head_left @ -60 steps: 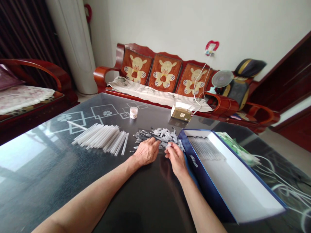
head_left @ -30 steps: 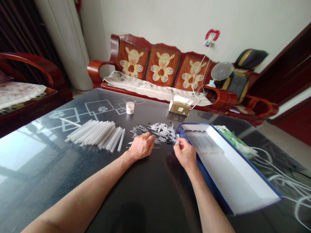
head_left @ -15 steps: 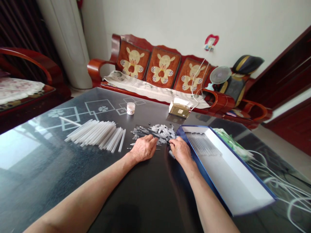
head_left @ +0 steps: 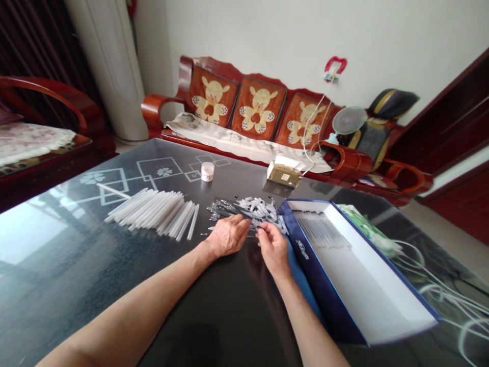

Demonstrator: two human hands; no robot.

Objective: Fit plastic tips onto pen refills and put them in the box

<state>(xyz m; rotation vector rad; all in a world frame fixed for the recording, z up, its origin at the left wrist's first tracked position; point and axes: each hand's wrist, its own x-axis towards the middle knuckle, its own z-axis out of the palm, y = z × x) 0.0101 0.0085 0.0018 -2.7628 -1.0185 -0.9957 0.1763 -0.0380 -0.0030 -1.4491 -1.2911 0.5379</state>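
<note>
My left hand [head_left: 228,236] lies on the dark glass tabletop, its fingertips against the near edge of a loose pile of small translucent plastic pieces and dark slender parts [head_left: 246,210]. My right hand [head_left: 272,248] is pinched at the fingertips beside that pile, but whether it holds a small piece is hidden. To the right stands an open blue box with a white inside [head_left: 324,265], holding clear tubes [head_left: 321,229]. Left of the pile lies a fanned row of white translucent tubes [head_left: 153,212].
The glass tabletop [head_left: 76,285] carries a small white jar [head_left: 207,172] and a cardboard packet [head_left: 283,175] at the far side. A green-and-white bag [head_left: 369,229] lies behind the box, and white cables [head_left: 431,290] lie to the right. A red wooden sofa [head_left: 260,114] stands beyond.
My right hand has moved from the box's edge back to the near side of the pile and pinched its fingers. My left hand stays nearly still.
</note>
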